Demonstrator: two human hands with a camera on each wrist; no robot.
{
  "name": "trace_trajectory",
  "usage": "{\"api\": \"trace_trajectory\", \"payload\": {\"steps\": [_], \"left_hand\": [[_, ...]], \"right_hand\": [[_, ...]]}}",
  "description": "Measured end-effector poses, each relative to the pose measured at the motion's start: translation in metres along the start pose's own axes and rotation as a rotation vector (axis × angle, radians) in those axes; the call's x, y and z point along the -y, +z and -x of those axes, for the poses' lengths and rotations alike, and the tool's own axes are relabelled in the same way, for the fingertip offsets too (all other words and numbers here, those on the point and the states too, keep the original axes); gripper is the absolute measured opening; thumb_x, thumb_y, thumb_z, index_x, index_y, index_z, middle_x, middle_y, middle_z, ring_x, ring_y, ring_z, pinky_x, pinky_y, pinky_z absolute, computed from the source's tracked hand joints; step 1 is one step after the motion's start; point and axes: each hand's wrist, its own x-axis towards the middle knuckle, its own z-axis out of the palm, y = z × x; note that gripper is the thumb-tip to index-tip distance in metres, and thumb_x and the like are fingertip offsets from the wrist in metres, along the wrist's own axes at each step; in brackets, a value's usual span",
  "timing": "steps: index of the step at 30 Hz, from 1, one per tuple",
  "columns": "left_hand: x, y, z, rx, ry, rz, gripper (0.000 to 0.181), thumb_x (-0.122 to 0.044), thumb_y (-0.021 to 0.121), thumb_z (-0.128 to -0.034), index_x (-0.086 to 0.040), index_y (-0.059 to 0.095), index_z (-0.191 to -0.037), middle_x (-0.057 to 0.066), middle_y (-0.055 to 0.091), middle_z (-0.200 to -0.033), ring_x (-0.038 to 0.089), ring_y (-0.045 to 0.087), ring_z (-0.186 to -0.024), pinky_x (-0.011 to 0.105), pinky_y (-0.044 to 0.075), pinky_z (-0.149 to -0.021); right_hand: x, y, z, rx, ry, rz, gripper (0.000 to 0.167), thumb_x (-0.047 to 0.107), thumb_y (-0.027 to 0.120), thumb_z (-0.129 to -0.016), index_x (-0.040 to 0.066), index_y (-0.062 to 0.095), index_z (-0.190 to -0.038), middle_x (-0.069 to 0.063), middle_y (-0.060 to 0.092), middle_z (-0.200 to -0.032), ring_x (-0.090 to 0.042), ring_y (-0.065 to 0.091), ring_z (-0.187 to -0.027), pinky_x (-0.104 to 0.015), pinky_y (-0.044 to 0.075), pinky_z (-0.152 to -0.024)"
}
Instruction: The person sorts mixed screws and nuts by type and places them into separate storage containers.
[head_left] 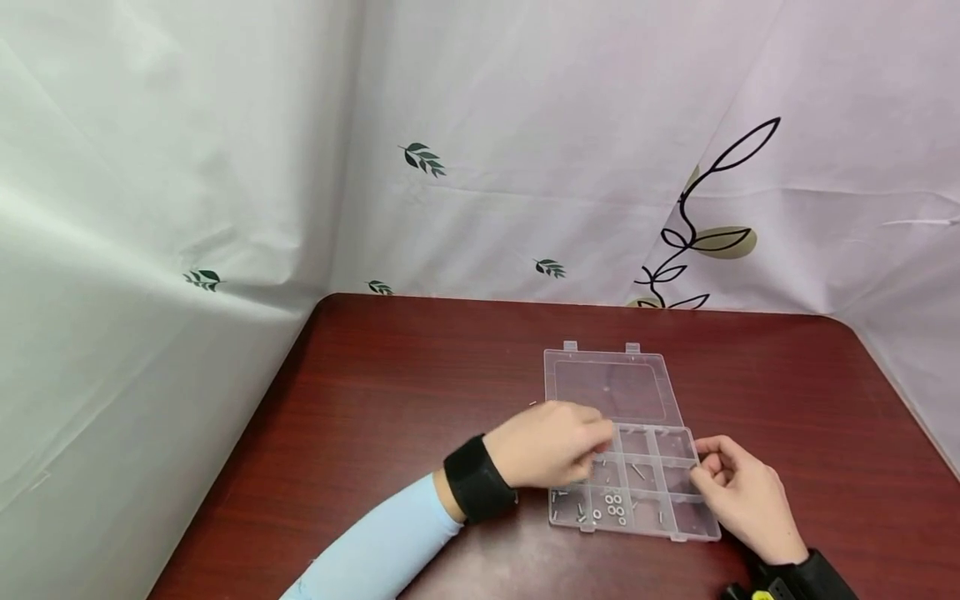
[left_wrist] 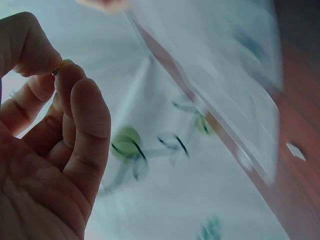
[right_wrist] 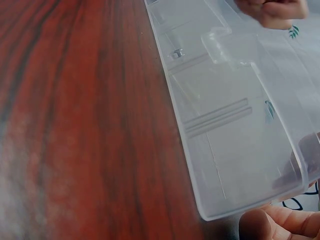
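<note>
A clear plastic compartment box (head_left: 696, 518) lies on the table with its lid (head_left: 611, 387) folded back. My left hand (head_left: 547, 446) is over the box's left compartments. Its thumb and fingertips pinch a tiny metal piece (left_wrist: 55, 72), mostly hidden, so its kind cannot be told. At the box's right edge, my right hand (head_left: 746, 500) holds the side wall between thumb and fingers. Several metal washers (head_left: 613, 500) lie in a front compartment. Small screws or pins (head_left: 637, 472) are scattered in others.
The box rests on a dark red wood-grain table (head_left: 405, 375). A small loose piece (left_wrist: 296, 151) lies on the tabletop near the lid. White cloth with a leaf print (head_left: 480, 167) hangs behind the table and along its sides.
</note>
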Motion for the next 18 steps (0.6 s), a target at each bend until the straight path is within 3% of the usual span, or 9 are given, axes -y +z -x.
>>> {"api": "trace_trajectory", "payload": {"steps": [5,10,18], "left_hand": [[-0.028,0.002,-0.022,0.04,0.071,-0.009,0.012,-0.01,0.063,-0.0845,-0.018,0.059,-0.092,-0.011,0.044,-0.079,0.001,0.044,-0.07,0.015,0.039,-0.068],[-0.047,0.003,-0.035,0.066,0.126,-0.07,0.015,-0.013,0.061,-0.0857,-0.019,0.062,-0.1,-0.01,0.049,-0.084,0.002,0.048,-0.074,0.015,0.04,-0.069],[-0.055,0.009,-0.039,0.093,0.147,-0.112,0.015,-0.015,0.061,-0.087,-0.02,0.062,-0.101,-0.011,0.052,-0.087,0.002,0.054,-0.077,0.017,0.042,-0.067]], "right_hand": [[0.0,0.0,0.0,0.005,0.001,-0.003,0.026,0.003,0.069,-0.076,0.016,0.067,-0.098,0.012,0.056,-0.067,-0.002,0.049,-0.053,-0.019,0.033,-0.056],[0.0,-0.001,0.0,0.02,0.006,-0.009,0.024,0.004,0.069,-0.078,0.016,0.066,-0.1,0.011,0.056,-0.068,-0.002,0.049,-0.053,-0.02,0.032,-0.055],[0.002,-0.001,0.001,0.041,0.017,-0.005,0.023,0.005,0.069,-0.08,0.014,0.066,-0.101,0.01,0.057,-0.069,-0.003,0.05,-0.054,-0.02,0.033,-0.056]]}}
